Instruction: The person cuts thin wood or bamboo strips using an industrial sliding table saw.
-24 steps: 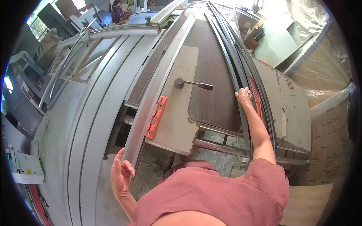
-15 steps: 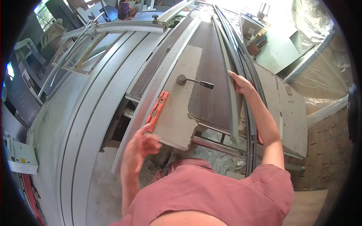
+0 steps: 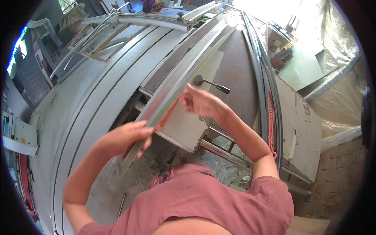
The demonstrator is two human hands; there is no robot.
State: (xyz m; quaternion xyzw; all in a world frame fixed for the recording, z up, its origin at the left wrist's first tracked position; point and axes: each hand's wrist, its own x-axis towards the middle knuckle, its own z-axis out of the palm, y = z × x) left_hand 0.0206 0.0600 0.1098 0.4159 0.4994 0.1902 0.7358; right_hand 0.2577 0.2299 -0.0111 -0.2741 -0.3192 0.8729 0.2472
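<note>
A long, thin greenish strip (image 3: pixel 166 105) slants across the left part of the work table, beside a long pale metal rail (image 3: pixel 172 74). Near the strip's lower end, my left hand (image 3: pixel 131 135) is wrapped round it. Farther up, my right hand (image 3: pixel 197 102) has its fingers closed on the same strip. Partly hidden behind the strip lies a red-orange tool (image 3: pixel 169 114). Just above my right hand, a round-headed tool with a black handle (image 3: pixel 213 84) rests on the board.
Long dark profiles (image 3: pixel 266 98) run along the table's right side, with a red slotted piece (image 3: pixel 270 117) beside them. Wide grey panels (image 3: pixel 117 82) extend at the left. Plastic sheeting (image 3: pixel 337 90) hangs at the right. A person (image 3: pixel 152 6) sits far back.
The greenish strip has moved from the table's right side to the left, along with my right hand. My left hand has taken hold of its lower end. The view has shifted slightly.
</note>
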